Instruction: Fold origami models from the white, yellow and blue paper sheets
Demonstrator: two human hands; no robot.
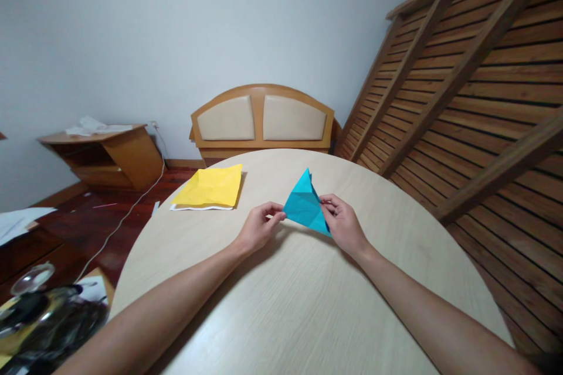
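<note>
A blue paper point(304, 202), folded into a triangle, is held a little above the round pale wooden table point(281, 304). My left hand point(258, 226) pinches its left corner between thumb and fingers. My right hand point(342, 222) grips its right edge, with the fingers curled over the paper. The triangle's top point stands up and away from me.
A creased yellow sheet over a white one point(210, 188) lies on the table's far left. Beyond the table stand a padded wooden headboard point(262, 119) and a low wooden cabinet point(104, 152). A slatted wooden frame point(466, 88) leans at the right. Dark clutter point(44, 310) sits at lower left.
</note>
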